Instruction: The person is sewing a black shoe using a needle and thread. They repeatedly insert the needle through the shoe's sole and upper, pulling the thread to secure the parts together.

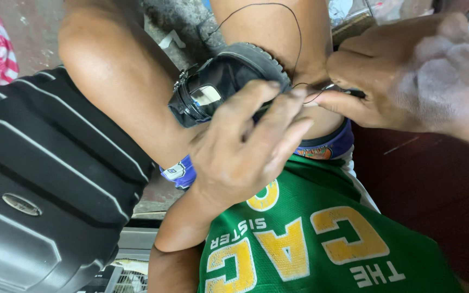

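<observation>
- The suitcase (44,201), dark grey and ribbed, stands at the far left, beside the bare knee (109,81); it plays no part in the work.
- The shoe (218,84), black with a buckle, sits wedged between the knees, sole (256,57) toward the top. Wedged only by the legs, it could slip or twist if a stitch is pulled hard.
- The left hand (245,146) reaches up from below, wrist bent, fingers curled around the shoe's near side, gripping it. Its fingertips lie close to the stitching point, so I judge a prick likely if the tool slips.
- The thread (294,27), thin and black, loops high over the leg and comes down to the shoe's edge. So loose a loop could snag or knot.
- The right hand (403,76) comes in from the right, thumb and fingers pinched on a thin dark tool (351,93) at the sole.
</observation>
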